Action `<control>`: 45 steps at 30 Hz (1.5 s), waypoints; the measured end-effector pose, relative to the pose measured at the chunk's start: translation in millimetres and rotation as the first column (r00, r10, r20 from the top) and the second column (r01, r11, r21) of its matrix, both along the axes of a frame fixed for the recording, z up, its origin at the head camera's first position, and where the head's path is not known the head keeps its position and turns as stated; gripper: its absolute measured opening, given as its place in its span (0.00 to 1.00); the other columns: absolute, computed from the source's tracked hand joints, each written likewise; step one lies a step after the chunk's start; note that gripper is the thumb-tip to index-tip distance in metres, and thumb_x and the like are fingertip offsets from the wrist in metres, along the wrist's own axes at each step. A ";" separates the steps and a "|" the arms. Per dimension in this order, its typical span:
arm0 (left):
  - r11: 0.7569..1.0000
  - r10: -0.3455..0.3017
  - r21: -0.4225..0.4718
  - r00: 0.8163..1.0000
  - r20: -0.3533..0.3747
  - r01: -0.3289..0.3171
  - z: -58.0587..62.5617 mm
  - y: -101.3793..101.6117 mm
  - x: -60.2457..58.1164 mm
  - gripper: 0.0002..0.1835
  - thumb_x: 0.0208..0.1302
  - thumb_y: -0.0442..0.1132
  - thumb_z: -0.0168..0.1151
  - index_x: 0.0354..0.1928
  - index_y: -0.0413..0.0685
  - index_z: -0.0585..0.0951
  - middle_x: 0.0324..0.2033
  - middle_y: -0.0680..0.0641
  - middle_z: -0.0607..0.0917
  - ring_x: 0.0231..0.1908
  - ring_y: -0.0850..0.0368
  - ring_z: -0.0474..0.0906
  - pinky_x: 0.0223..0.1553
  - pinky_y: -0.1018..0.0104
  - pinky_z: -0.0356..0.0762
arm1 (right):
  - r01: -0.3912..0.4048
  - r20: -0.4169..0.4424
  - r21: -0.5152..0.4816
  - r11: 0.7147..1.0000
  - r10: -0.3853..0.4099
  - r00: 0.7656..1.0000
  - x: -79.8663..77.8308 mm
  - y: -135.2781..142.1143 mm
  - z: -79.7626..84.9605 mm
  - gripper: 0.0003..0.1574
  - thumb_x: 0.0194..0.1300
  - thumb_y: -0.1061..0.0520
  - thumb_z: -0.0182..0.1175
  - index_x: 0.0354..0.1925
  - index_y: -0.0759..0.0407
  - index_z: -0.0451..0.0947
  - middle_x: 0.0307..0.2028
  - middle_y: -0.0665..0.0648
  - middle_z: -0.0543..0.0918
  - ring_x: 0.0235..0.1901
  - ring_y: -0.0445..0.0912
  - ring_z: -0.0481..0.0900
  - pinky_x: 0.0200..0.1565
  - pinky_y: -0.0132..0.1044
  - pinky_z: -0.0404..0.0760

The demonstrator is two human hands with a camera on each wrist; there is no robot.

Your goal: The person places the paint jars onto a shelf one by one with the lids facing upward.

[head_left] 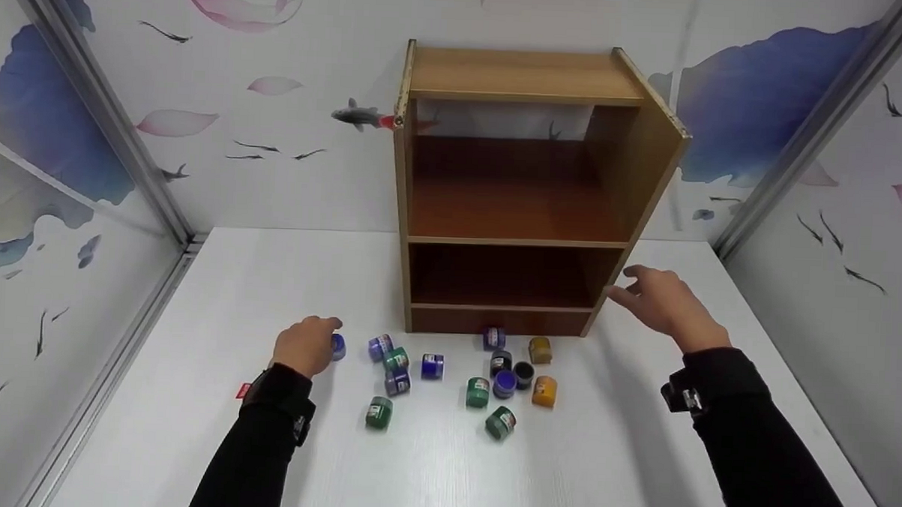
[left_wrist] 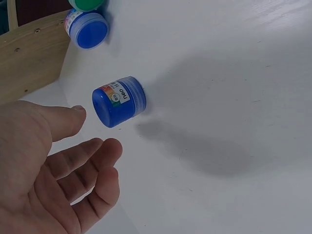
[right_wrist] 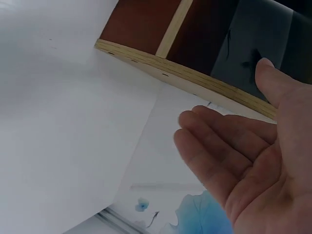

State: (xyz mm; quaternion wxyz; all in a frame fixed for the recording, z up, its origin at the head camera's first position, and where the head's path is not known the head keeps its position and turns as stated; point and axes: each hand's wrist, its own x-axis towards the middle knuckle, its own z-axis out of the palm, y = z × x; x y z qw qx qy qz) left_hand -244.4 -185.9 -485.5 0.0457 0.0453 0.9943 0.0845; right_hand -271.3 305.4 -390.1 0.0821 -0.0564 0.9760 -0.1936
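The left hand [head_left: 304,346], loosely spread and empty just beside the blue jar [left_wrist: 117,102] lying on the surface [head_left: 428,474], should close evenly around its sides to prevent rolling, while the right hand [head_left: 665,302], also spread, hangs near the cupboard [head_left: 500,320]

Bright, diffuse light fills the head view, with pale glare on the white tabletop [head_left: 443,471], a soft shadow beside the right sleeve [head_left: 759,444] and deep shade low inside the wooden shelf unit [head_left: 512,211]. Both wrist views look dimmer and greyer, though the blue paint jar [left_wrist: 117,105] is fairly sharp.
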 end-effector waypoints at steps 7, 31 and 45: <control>1.000 -0.027 0.004 0.998 -0.060 0.027 -5.9 -2.0 5.2 0.20 0.60 0.26 0.60 0.55 0.44 0.81 0.46 0.32 0.84 0.43 0.33 0.83 0.41 0.42 0.81 | 0.049 -0.219 -0.072 0.996 -0.063 0.974 -4.0 -9.9 20.6 0.49 0.72 0.29 0.38 0.64 0.70 0.67 0.48 0.74 0.81 0.50 0.65 0.80 0.51 0.60 0.75; 0.994 -0.108 0.005 0.982 -0.158 0.110 -40.4 6.4 1.7 0.08 0.58 0.25 0.62 0.38 0.43 0.83 0.31 0.38 0.84 0.32 0.42 0.82 0.34 0.49 0.81 | 0.214 -0.408 -0.133 0.968 -0.250 0.878 -16.7 -19.2 28.8 0.35 0.71 0.37 0.51 0.17 0.61 0.74 0.15 0.59 0.77 0.20 0.54 0.77 0.23 0.39 0.66; 0.988 -0.133 0.058 0.977 -0.166 0.144 -36.4 11.5 0.4 0.05 0.58 0.29 0.66 0.35 0.44 0.82 0.28 0.42 0.84 0.30 0.46 0.81 0.33 0.51 0.79 | 0.222 -0.361 -0.178 0.959 -0.274 0.892 -19.2 -19.5 35.4 0.34 0.72 0.40 0.51 0.24 0.66 0.81 0.24 0.66 0.86 0.27 0.58 0.84 0.24 0.37 0.68</control>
